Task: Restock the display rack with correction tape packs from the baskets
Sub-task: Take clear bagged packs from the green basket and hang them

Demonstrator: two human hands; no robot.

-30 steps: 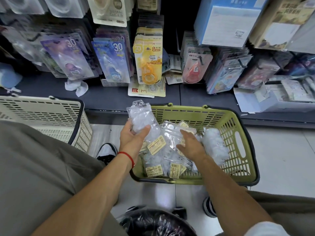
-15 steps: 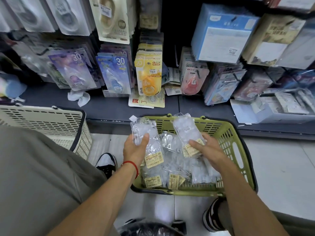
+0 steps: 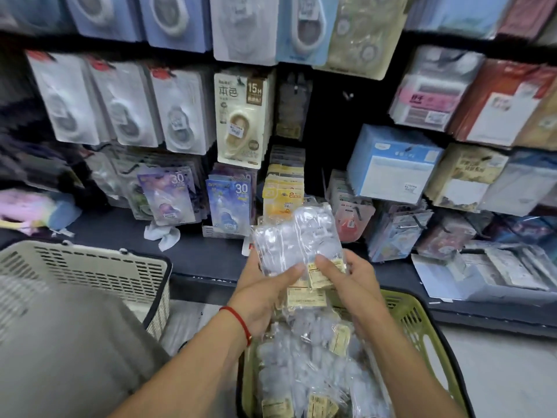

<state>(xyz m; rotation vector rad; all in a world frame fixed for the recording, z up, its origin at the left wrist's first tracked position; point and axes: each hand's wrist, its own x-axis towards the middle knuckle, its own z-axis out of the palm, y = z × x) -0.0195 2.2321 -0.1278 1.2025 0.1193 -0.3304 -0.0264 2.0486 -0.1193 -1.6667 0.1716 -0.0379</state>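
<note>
Clear plastic correction tape packs point(image 3: 297, 236) with yellow labels are stacked together in front of me, above the green basket point(image 3: 422, 330). My left hand point(image 3: 265, 291) grips the stack from below, thumb across its front. My right hand point(image 3: 346, 276) pinches the lower right of the stack, thumb on a yellow label. More clear packs point(image 3: 307, 366) fill the green basket below my hands. The display rack point(image 3: 241, 116) hangs full of carded correction tapes straight ahead.
A cream basket point(image 3: 90, 273) stands at my left, against the dark shelf ledge point(image 3: 196, 251). A crumpled white paper point(image 3: 161, 235) lies on the ledge. Boxed and bagged stationery point(image 3: 391, 164) crowds the right side. My grey-trousered knee point(image 3: 60, 342) fills the lower left.
Both hands have risen out of the green basket and come together, joining the two packs into one stack held toward the rack. The view has tilted upward.
</note>
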